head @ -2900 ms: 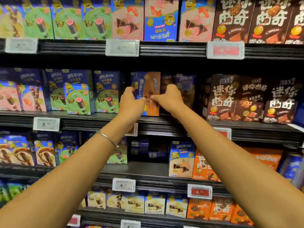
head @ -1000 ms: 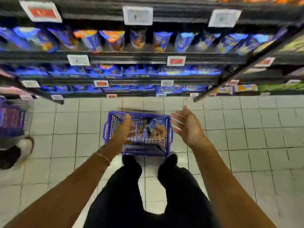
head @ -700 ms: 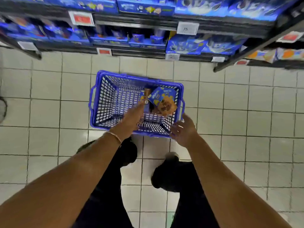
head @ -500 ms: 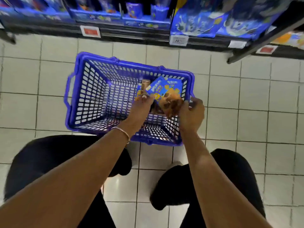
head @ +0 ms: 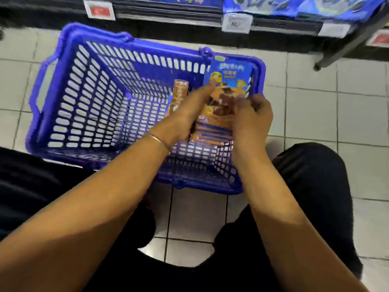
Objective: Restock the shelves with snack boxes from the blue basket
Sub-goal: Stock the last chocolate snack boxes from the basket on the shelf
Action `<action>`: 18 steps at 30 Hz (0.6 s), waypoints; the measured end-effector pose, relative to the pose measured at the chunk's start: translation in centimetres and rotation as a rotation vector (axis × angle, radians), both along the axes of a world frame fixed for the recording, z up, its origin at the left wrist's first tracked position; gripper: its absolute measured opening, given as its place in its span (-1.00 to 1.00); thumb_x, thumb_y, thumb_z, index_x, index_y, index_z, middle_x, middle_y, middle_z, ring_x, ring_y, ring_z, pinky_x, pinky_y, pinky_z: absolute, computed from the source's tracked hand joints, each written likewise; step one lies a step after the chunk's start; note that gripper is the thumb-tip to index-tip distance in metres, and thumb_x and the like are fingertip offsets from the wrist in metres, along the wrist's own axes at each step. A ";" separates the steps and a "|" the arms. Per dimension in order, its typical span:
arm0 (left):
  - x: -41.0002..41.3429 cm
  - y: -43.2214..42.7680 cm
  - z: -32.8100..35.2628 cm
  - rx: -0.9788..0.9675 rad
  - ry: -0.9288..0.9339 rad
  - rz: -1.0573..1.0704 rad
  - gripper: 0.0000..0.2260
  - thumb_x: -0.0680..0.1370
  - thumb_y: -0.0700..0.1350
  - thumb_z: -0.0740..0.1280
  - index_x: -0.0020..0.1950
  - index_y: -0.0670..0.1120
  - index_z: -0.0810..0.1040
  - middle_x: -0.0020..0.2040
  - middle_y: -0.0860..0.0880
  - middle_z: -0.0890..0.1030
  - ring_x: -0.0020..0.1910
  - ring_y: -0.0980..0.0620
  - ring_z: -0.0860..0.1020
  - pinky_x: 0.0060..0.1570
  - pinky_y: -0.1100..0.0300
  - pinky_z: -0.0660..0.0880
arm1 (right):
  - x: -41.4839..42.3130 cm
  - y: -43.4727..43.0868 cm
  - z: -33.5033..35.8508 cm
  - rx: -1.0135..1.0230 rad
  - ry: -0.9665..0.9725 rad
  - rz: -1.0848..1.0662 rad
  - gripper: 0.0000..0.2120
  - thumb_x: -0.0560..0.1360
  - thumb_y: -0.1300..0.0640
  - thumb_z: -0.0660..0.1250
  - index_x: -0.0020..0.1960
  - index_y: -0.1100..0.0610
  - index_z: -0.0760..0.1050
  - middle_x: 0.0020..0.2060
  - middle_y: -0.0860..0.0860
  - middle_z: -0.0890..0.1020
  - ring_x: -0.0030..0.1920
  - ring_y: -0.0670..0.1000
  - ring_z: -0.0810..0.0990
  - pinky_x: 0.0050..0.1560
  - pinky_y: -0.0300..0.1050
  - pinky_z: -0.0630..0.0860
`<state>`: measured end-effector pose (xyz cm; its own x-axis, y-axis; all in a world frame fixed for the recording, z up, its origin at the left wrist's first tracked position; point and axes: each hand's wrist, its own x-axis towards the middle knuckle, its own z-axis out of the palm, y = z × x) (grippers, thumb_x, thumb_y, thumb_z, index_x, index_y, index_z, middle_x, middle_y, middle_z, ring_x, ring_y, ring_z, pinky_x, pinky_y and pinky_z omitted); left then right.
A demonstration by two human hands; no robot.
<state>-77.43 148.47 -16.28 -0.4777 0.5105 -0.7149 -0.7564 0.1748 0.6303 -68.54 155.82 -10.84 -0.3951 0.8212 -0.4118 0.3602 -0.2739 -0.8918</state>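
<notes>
Entry, pick-up step: I am watching through the head camera as the person is crouching over the blue basket (head: 90,98), which is sitting on the tiled floor (head: 315,106) just in front of the bottom shelf (head: 168,14). Both hands are reaching into the basket's right end and gathering the snack boxes (head: 228,81). The left hand (head: 187,116) is curling its fingers round the left side of the bundle, thumb lying across the front face; the right hand (head: 250,121) is gripping the right side with bent fingers. I judge this to be the lift-out stage, boxes not yet clear of the rim. The next move is calling for a straight raise with both grips kept tight, then a turn up toward a shelf gap; which shelf I cannot tell from here. The boxes are looking like flat cartons: blue upper half with a yellow cartoon figure, orange-brown lower half showing chocolate pieces. Several edges are showing stacked below the front one, so I am reading it as a handful rather than one; the count is blurred. One orange box (head: 180,91) is standing upright just left of the hands, untouched. A red price tag (head: 99,9) is hanging on the shelf edge.
</notes>
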 end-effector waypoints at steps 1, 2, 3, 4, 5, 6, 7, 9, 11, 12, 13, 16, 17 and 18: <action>0.0 0.0 0.0 0.042 -0.054 -0.010 -0.53 0.67 0.19 0.23 -0.07 -0.12 0.77 -0.09 -0.18 0.76 -0.15 -0.12 0.74 -0.07 0.01 0.66 | 1.0 -0.6 0.4 -0.085 0.050 -0.071 -0.88 0.57 0.30 0.29 -0.12 0.15 0.44 -0.23 0.10 0.50 -0.19 0.06 0.45 -0.11 0.09 0.50; 0.0 0.1 -0.1 0.055 -0.065 -0.004 -0.53 0.67 0.20 0.23 -0.03 -0.12 0.76 -0.06 -0.18 0.76 -0.13 -0.13 0.74 -0.02 -0.01 0.66 | 1.9 -1.2 0.6 -0.177 0.096 -0.127 -0.78 0.57 0.33 0.27 -0.22 0.14 0.42 -0.31 0.07 0.45 -0.21 0.05 0.39 -0.19 0.03 0.43; -0.1 0.2 0.1 0.056 -0.050 0.002 -0.56 0.67 0.19 0.24 0.02 -0.13 0.74 -0.03 -0.19 0.75 -0.10 -0.14 0.73 0.04 -0.03 0.64 | 2.8 -1.7 0.8 -0.268 0.121 -0.163 -0.72 0.57 0.34 0.25 -0.28 0.12 0.39 -0.36 0.04 0.42 -0.23 0.04 0.37 -0.20 -0.03 0.38; -0.2 0.3 0.4 0.056 -0.015 0.003 -0.58 0.66 0.18 0.26 0.03 -0.13 0.74 -0.01 -0.19 0.75 -0.08 -0.15 0.73 0.07 -0.03 0.63 | 3.6 -2.2 0.9 -0.368 0.121 -0.169 -0.71 0.58 0.31 0.26 -0.29 0.10 0.38 -0.38 0.02 0.42 -0.26 0.04 0.38 -0.21 -0.08 0.38; -0.3 0.3 0.5 0.056 0.010 -0.004 -0.59 0.66 0.16 0.27 0.03 -0.12 0.74 0.00 -0.19 0.75 -0.07 -0.15 0.73 0.07 -0.03 0.63 | 4.1 -2.6 1.1 -0.470 0.119 -0.159 -0.75 0.59 0.25 0.27 -0.25 0.09 0.41 -0.37 0.00 0.45 -0.32 0.03 0.42 -0.23 -0.11 0.41; -0.4 0.2 0.6 0.055 0.027 -0.024 -0.60 0.65 0.17 0.29 0.06 -0.12 0.74 0.04 -0.18 0.75 -0.02 -0.16 0.74 0.07 -0.04 0.64 | 4.4 -2.8 0.7 -0.601 0.123 -0.156 -0.81 0.61 0.18 0.27 -0.19 0.09 0.46 -0.35 -0.02 0.50 -0.35 -0.02 0.47 -0.24 -0.12 0.48; -0.5 0.1 0.6 0.050 0.039 -0.048 -0.58 0.62 0.21 0.32 0.14 -0.13 0.72 0.10 -0.18 0.74 0.05 -0.18 0.73 0.12 -0.08 0.64 | 4.5 -3.0 0.4 -0.744 0.126 -0.174 -0.85 0.63 0.11 0.26 -0.08 0.10 0.52 -0.26 -0.01 0.57 -0.30 -0.04 0.54 -0.12 -0.13 0.56; -0.6 -0.4 0.4 0.055 0.048 -0.119 -0.50 0.56 0.29 0.37 0.22 -0.09 0.71 0.19 -0.18 0.72 0.17 -0.21 0.70 0.17 -0.14 0.62 | 4.0 -2.8 -0.6 -0.948 0.113 -0.249 -0.73 0.63 0.03 0.20 0.16 0.14 0.58 0.03 0.05 0.65 0.02 0.03 0.62 0.24 -0.04 0.52; -0.5 -0.5 0.4 0.069 0.031 -0.169 -0.51 0.54 0.32 0.38 0.17 -0.05 0.74 0.21 -0.18 0.71 0.19 -0.22 0.69 0.10 -0.12 0.64 | 3.1 -2.5 -2.0 -1.004 0.150 -0.309 -0.68 0.64 0.05 0.10 0.08 0.11 0.62 -0.03 0.06 0.67 -0.06 0.09 0.64 0.02 -0.02 0.59; -0.6 -0.6 0.5 0.075 0.027 -0.181 -0.49 0.54 0.33 0.38 0.21 -0.05 0.73 0.23 -0.18 0.70 0.20 -0.22 0.69 0.10 -0.13 0.64 | 2.7 -2.7 -2.3 -0.995 0.154 -0.334 -0.66 0.64 0.05 0.07 -0.02 0.09 0.60 -0.14 0.05 0.66 -0.16 0.10 0.63 -0.12 -0.07 0.59; -0.6 -0.7 0.4 0.084 0.023 -0.188 -0.45 0.54 0.34 0.37 0.29 -0.06 0.68 0.26 -0.18 0.69 0.23 -0.22 0.67 0.17 -0.17 0.62 | 2.2 -2.9 -2.4 -0.989 0.147 -0.364 -0.66 0.65 0.04 0.06 -0.05 0.06 0.59 -0.17 0.03 0.65 -0.18 0.10 0.62 -0.13 -0.08 0.59; -1.0 -1.0 0.2 0.081 0.041 -0.190 -0.37 0.54 0.36 0.35 0.43 -0.06 0.56 0.31 -0.16 0.66 0.29 -0.23 0.64 0.38 -0.26 0.45 | 1.0 -3.6 -3.3 -0.839 0.056 -0.338 -0.82 0.63 0.13 0.17 0.14 0.07 0.53 -0.09 0.02 0.57 -0.12 0.08 0.54 0.04 -0.09 0.52; -1.1 -1.1 0.1 0.066 0.055 -0.197 -0.37 0.53 0.37 0.35 0.42 -0.04 0.57 0.30 -0.15 0.67 0.28 -0.21 0.65 0.40 -0.27 0.44 | 0.7 -3.6 -3.1 -0.817 0.020 -0.356 -0.80 0.60 0.18 0.23 0.20 0.10 0.50 -0.10 0.03 0.52 -0.14 0.09 0.52 0.02 -0.10 0.50; -1.1 -1.1 -0.1 0.048 0.068 -0.208 -0.38 0.52 0.39 0.34 0.38 -0.02 0.59 0.28 -0.12 0.69 0.25 -0.18 0.67 0.39 -0.27 0.43 | 0.4 -3.6 -3.1 -0.834 0.027 -0.391 -0.78 0.59 0.16 0.24 0.21 0.12 0.52 -0.07 0.05 0.54 -0.11 0.12 0.53 0.06 -0.10 0.50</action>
